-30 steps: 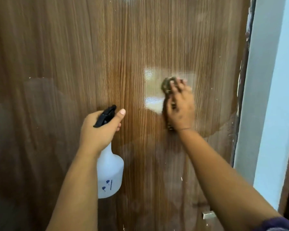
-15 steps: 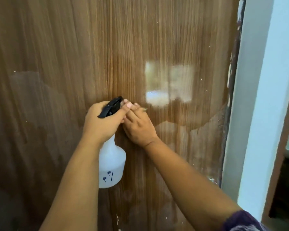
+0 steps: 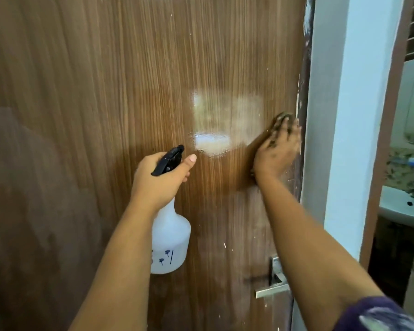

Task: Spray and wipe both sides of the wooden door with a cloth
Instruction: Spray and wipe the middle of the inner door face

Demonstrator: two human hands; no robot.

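Observation:
The wooden door (image 3: 105, 91) fills most of the head view, glossy with a bright reflection at its middle. My left hand (image 3: 158, 180) grips the neck of a white spray bottle (image 3: 170, 242) with a black trigger head, held close to the door. My right hand (image 3: 276, 149) presses a dark brownish cloth (image 3: 281, 119) flat against the door near its right edge; the hand is blurred and covers most of the cloth.
A metal door handle (image 3: 273, 286) sticks out low on the right, partly behind my right forearm. The door's worn edge (image 3: 305, 91) meets a white frame (image 3: 339, 115). Beyond it, a white washbasin (image 3: 402, 209) shows in another room.
My right hand with the cloth swept left to beside the bottle, then back right to the door's edge. The left hand and bottle have stayed about where they were.

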